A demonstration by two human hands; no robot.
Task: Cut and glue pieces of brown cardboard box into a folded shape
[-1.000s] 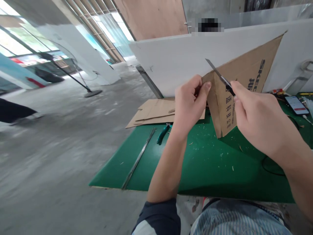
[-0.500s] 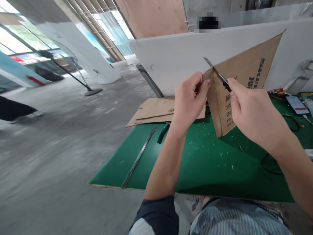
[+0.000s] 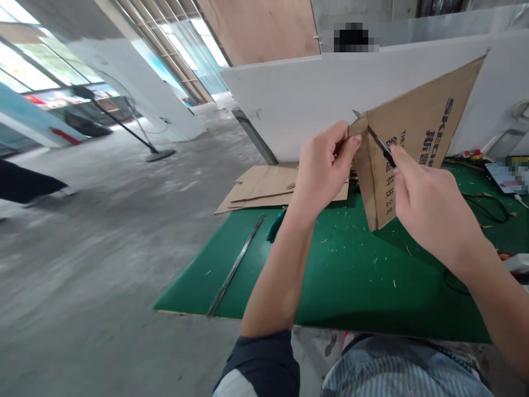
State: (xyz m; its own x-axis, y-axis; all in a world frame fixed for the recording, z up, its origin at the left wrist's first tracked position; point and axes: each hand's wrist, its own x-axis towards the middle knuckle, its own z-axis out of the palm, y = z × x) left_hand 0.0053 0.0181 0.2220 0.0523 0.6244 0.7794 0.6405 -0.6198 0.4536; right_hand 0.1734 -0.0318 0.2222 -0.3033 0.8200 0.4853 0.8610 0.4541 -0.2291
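My left hand [image 3: 328, 168] pinches the upper left edge of a folded piece of printed brown cardboard [image 3: 417, 124], which stands tilted above the green tabletop. In my right hand [image 3: 433, 204] is a utility knife [image 3: 385, 152] with a dark handle. Its blade passes through the cardboard close to the top edge, just right of my left fingers, and the tip shows behind the edge. Below my left wrist lie green-handled pliers [image 3: 275, 225], partly hidden by the forearm.
Flat cardboard sheets [image 3: 260, 187] lie at the table's back left. A bundle of thin strips [image 3: 235, 266] crosses the green table [image 3: 347, 275]. A phone [image 3: 506, 175] and dark cables [image 3: 491, 207] are at the right. Behind rises a white panel [image 3: 285, 105], a person's head beyond it.
The knife has tilted and moved slightly down and right, with less of its blade showing past the cardboard edge. My left hand keeps its hold.
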